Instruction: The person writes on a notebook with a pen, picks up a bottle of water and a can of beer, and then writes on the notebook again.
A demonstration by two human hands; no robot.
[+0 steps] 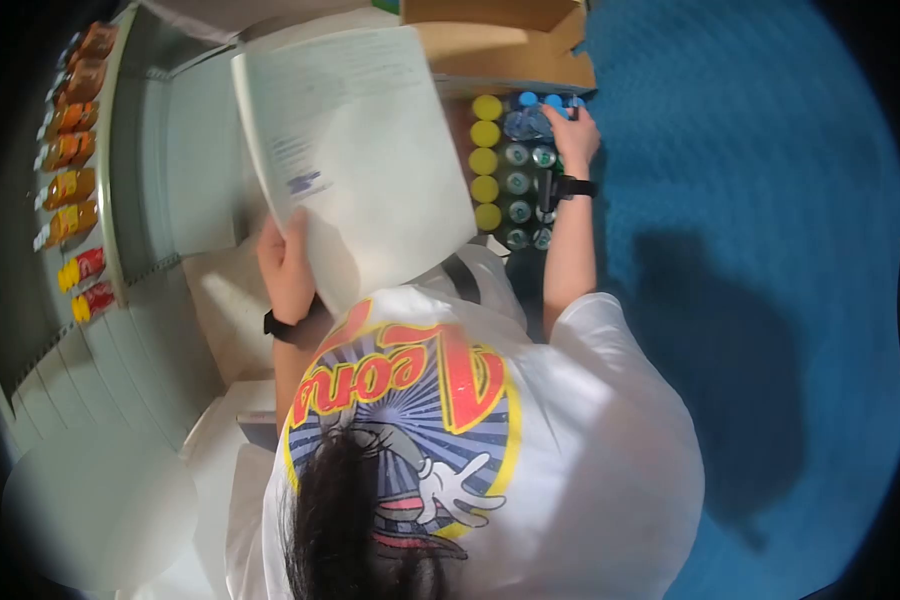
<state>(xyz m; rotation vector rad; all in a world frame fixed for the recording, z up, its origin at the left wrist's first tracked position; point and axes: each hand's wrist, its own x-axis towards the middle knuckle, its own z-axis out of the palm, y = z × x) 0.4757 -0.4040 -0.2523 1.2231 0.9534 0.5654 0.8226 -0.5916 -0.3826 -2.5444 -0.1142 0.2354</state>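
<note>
Notebook (370, 150), open, tilted, held up left of centre over the pale floor area; handwriting on page, one dark blue scribble near left edge. Left hand (288, 268) grips its lower left edge, thumb on the page, fingers mostly behind it. Right hand (577, 135) at the rows of drinks, fingers bent around a dark pen (574, 108), fingertips at a clear bottle (526, 124); cannot tell if they grip the bottle or only touch it.

Surface: drinks packed upright in rows just right of the notebook; what they stand on is too dark to tell. Blue floor (730, 130) fills the right side, with a large dark shadow on it. Pale shelving (200, 150) on the left, slatted lower down.

Counts: 1 notebook, 1 pen. 5 yellow caps (484, 161) in one column. 3 blue caps (528, 100) visible, partly covered by the right hand. At least 7 can tops (517, 183). Left shelf row (115, 180): at least 8 bottles, about 6 brown to orange (70, 188), 2 red with yellow caps (88, 268). 2 black wristbands, one per wrist.

Around: open cardboard box (510, 50) just beyond the drinks. In the way: the notebook hides what lies behind it; the right hand and wrist cover some bottles and cans; white printed shirt (570, 430) and dark hair (335, 520) block the lower middle; blurred pale round patch lower left.
</note>
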